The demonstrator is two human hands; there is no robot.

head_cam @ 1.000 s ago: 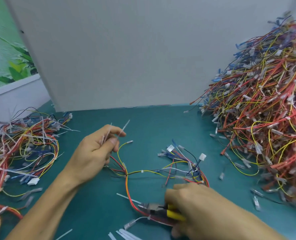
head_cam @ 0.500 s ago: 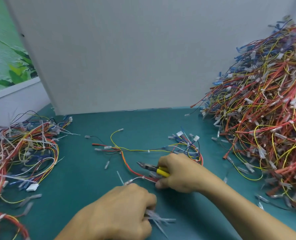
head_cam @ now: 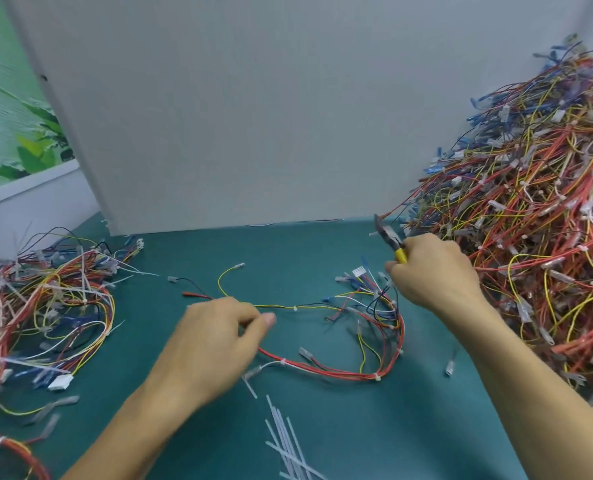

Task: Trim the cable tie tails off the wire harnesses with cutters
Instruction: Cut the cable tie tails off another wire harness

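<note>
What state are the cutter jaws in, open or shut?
Shut, it seems: the cutters in the right hand taper to one dark tip, no gap showing, though the frame is slightly blurred.

Matt teal mat covers the bench (head_cam: 322, 258). Cutters (head_cam: 387, 234) at 2 o'clock: dark metal, glossy yellow plastic grips. Cut tails (head_cam: 283, 436) at 6 o'clock and the wire harness (head_cam: 322, 367): smooth plastic.
</note>
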